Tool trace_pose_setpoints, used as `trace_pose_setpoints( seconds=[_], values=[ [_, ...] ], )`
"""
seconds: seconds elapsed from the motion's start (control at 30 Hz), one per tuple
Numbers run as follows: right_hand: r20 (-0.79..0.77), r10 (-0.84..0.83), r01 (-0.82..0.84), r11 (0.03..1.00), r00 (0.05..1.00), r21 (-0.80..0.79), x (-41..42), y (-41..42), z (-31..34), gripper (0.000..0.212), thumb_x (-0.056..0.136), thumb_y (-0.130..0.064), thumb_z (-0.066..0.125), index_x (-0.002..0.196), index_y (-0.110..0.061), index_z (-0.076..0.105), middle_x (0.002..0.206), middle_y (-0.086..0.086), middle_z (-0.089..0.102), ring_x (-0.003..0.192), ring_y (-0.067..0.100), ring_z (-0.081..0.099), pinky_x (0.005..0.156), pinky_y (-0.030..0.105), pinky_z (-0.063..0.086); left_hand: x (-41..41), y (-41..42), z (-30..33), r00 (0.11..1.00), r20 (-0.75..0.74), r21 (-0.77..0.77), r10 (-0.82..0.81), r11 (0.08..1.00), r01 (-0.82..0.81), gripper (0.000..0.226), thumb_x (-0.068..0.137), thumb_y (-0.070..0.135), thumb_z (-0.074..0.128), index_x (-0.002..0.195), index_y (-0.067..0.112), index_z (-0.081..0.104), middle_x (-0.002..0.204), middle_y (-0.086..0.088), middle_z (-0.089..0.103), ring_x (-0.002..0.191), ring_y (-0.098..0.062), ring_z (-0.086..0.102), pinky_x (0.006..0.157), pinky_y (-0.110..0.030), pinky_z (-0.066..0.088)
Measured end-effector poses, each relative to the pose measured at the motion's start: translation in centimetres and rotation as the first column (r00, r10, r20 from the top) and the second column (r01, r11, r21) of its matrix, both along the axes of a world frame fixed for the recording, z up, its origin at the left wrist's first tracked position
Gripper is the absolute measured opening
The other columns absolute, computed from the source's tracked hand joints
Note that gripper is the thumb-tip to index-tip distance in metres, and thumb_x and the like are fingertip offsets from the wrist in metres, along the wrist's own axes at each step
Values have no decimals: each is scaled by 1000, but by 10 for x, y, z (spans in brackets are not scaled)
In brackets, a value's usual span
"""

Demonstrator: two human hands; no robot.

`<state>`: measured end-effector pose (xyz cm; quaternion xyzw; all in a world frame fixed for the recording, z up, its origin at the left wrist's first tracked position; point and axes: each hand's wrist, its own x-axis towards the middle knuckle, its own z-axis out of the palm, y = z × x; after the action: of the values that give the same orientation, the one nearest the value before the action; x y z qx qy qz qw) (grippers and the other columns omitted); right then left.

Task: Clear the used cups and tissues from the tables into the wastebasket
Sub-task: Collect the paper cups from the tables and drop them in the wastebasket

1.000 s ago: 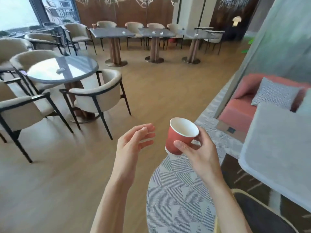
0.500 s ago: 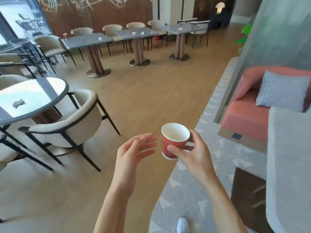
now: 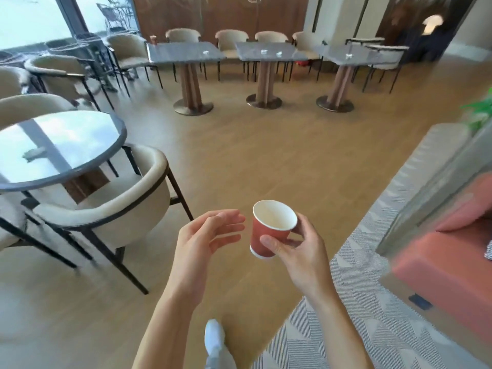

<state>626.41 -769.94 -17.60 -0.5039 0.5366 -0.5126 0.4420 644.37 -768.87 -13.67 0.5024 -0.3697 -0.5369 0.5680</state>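
I am carrying the red paper cup (image 3: 271,230) pinched in my right hand (image 3: 295,249), left hand (image 3: 205,238) relaxed and empty beside it; the far tables (image 3: 266,50) with tissues are coming closer, no wastebasket visible yet.

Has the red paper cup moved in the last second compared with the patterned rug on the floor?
Yes. The red cup, gripped by the right hand, was over the patterned rug before; now it is left of the rug's edge, over the wooden floor.
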Motion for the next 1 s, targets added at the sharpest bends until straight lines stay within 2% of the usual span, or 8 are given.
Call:
trace_pose_setpoints(
  seconds=[0.17,0.3,0.4,0.47,0.53,0.63,0.83,1.0],
  values=[
    [-24,17,-17,1000,1000,1,18,-148,-19,55,74,-10,89,122,-19,63,111,-5,73,91,1,72,74,18,55,30,-141,-18,993,-115,11,41,999,-40,25,89,16,58,95,1,77,105,-21,76,103,-37,72,93,-49,55],
    [-43,-5,4,1000,999,-19,39,-276,-2,57,73,-17,91,123,-20,63,111,-5,73,93,8,73,76,24,56,59,-271,1,990,-125,-15,60,998,-62,31,83,20,55,98,0,74,104,-21,76,101,-35,73,92,-46,57],
    [-23,-38,37,998,999,-57,46,-355,20,55,74,-15,89,122,-22,63,111,-8,72,90,4,73,73,20,56,73,-358,21,991,-130,-56,39,997,-47,31,81,23,55,95,3,75,103,-20,76,100,-34,73,90,-43,58],
    [-11,-47,46,997,999,-69,48,-400,28,56,73,-16,89,122,-20,63,111,-8,72,88,1,72,72,18,55,74,-406,27,994,-100,-61,36,997,-42,23,89,16,56,93,4,75,101,-20,77,99,-33,74,90,-44,58],
    [-5,-60,59,995,998,-78,50,-442,28,61,68,-26,88,123,-19,63,111,-6,72,87,2,72,72,18,55,71,-448,24,997,-69,-55,32,998,-36,25,96,9,53,90,6,77,99,-19,77,98,-33,73,90,-45,57],
    [1,-62,62,995,998,-76,50,-511,20,66,61,-35,87,121,-19,64,108,-3,72,88,11,73,72,20,55,63,-510,12,1000,-28,-31,7,999,-8,21,92,15,61,85,12,81,100,-16,77,101,-34,73,91,-45,57],
    [21,25,-23,995,999,-99,47,-685,0,64,64,-35,87,121,-21,64,110,-5,73,91,10,73,74,22,56,56,-667,-13,997,7,-11,82,997,-82,26,100,7,52,96,6,77,101,-15,78,100,-35,73,92,-47,57],
    [39,158,-151,980,987,-129,60,-845,25,58,67,-36,87,119,-23,66,111,-6,73,95,7,72,78,23,56,55,-805,12,983,9,-30,181,983,-180,26,101,8,51,100,6,77,102,-14,78,101,-32,73,91,-44,57]
  ],
)
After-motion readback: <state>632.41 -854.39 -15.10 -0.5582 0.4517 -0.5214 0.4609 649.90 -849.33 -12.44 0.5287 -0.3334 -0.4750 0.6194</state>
